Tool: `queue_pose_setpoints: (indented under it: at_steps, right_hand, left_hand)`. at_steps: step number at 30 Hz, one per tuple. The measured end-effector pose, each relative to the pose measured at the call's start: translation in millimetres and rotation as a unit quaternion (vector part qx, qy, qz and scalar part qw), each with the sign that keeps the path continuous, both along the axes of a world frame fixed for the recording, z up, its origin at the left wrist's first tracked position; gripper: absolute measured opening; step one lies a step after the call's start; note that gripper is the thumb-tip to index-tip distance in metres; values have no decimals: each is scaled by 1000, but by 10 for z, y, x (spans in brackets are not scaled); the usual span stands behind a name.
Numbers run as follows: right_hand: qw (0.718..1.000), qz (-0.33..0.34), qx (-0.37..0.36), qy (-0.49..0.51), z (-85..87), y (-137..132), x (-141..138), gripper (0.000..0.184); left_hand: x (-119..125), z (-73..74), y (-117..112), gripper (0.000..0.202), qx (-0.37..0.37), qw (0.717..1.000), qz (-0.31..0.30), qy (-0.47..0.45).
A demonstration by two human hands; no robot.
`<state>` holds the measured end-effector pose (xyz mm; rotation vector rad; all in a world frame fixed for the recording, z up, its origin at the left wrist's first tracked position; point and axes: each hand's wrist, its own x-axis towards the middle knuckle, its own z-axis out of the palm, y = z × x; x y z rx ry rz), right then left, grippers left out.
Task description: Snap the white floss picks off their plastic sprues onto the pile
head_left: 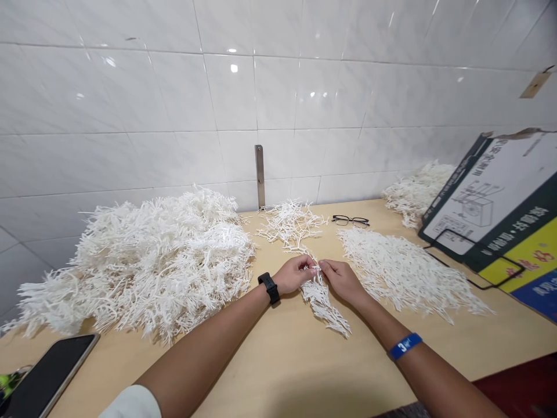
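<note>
My left hand [297,274] and my right hand [342,280] meet at the middle of the table, fingers pinched close together. Between them is the top of a bunch of white branching plastic strands [324,305], which trails down onto the tabletop toward me. Both hands grip its upper end; the exact hold of each fingertip is too small to make out. Just beyond my hands lies a small loose heap of the same white strands [291,223]. To the right of my right hand, a flat spread of white strands [404,270] covers the table.
A large white strand pile [174,261] fills the left side. A phone [52,377] and keys [13,380] lie front left. Glasses [350,221] rest near the tiled wall [278,93]. At right, a printed carton [491,203] leans beside a black wire frame [491,284] and another strand pile [413,188].
</note>
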<state>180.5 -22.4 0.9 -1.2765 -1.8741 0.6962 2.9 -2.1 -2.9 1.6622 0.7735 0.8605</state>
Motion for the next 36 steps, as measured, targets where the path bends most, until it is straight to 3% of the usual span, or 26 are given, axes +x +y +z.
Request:
queue_pose_setpoints:
  at_steps: [14,20,27,31,33,36]
  right_hand:
    - [995,-93,32,-24,-24,78,-55,47]
    - [952,-291,48,85,24,195,375,48]
    - [964,-248,18,-92,22,191,388,26]
    - [956,-270,67,-89,30,171,322,40]
    - [971,-222,73,-42,65,120,254,31]
    - [997,-64,36,9,102,24,110,31]
  left_hand:
    - [30,57,-10,28,-3,1000,10,-25]
    - [-2,42,-38,31,-24,998,9,-55]
    - [18,29,-2,38,-81,991,47,-93]
    - [18,60,-29,35,-88,992,46,-79]
    - [19,78,-45,33,-89,993,42,-66]
    - [23,88,-56,29,-69,996,41,-30]
